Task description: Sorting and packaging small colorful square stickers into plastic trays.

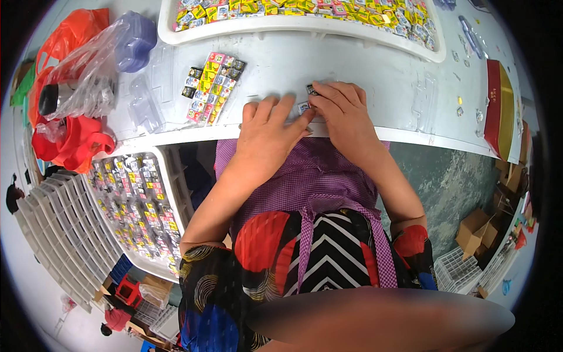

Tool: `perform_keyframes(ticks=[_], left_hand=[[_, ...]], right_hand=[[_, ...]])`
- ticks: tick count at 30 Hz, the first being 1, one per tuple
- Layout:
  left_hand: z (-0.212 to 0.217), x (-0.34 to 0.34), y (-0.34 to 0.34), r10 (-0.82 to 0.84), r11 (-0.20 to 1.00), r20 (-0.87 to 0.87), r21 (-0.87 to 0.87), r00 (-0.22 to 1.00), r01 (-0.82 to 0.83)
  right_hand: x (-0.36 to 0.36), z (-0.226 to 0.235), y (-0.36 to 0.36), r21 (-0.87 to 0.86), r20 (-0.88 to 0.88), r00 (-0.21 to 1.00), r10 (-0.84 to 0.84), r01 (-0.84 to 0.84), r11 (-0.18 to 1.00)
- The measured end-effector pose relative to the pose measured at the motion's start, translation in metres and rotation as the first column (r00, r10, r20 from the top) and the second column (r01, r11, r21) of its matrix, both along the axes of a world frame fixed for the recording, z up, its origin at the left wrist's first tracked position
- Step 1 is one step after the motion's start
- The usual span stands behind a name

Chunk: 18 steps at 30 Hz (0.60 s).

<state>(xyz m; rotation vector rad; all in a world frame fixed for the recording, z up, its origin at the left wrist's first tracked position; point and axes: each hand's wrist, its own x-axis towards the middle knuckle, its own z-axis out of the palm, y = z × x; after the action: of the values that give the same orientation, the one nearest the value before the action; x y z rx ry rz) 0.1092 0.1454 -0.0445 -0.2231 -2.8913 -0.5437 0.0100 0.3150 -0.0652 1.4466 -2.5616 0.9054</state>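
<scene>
My left hand (264, 138) rests at the near table edge, fingers spread and thumb reaching toward a small white-and-dark square packet (304, 108). Bent over the same spot, my right hand (346, 111) has its fingertips on a small black square packet (312, 89); its thumb side is by the white one. Fingers partly hide both packets. Left of my hands, a block of similar packets (212, 88) lies in close rows, in yellow, pink, white and black. What the packets contain cannot be seen.
A white tray (299, 24) heaped with loose packets stands at the far side. Clear plastic trays (145, 105), plastic bags (88, 76) and a red bag lie left. A red-and-gold box (498, 111) sits right. Below left, another white tray (167, 193) holds packed packets beside stacked trays (58, 223).
</scene>
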Motion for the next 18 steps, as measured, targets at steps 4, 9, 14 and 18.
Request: perform_keyframes(ticks=[4,9,14,18], left_hand=[[-0.009,0.003,0.001,0.000,0.999,-0.070,-0.033,0.998,-0.002],[-0.014,0.008,0.004,0.030,0.998,-0.106,-0.046,0.994,-0.035],[-0.017,0.009,0.004,0.038,0.997,-0.124,-0.055,0.992,-0.045],[-0.017,0.008,0.003,0.026,0.998,-0.121,-0.055,0.992,-0.033]], right_hand=[[-0.001,0.001,-0.003,-0.047,-0.032,0.999,-0.005,0.003,0.999],[-0.003,0.001,-0.004,-0.065,-0.008,1.000,0.007,-0.007,0.998],[-0.004,0.004,-0.005,-0.101,0.040,0.999,0.006,-0.002,0.995],[-0.003,0.008,-0.009,-0.046,0.053,0.999,-0.006,0.008,0.999]])
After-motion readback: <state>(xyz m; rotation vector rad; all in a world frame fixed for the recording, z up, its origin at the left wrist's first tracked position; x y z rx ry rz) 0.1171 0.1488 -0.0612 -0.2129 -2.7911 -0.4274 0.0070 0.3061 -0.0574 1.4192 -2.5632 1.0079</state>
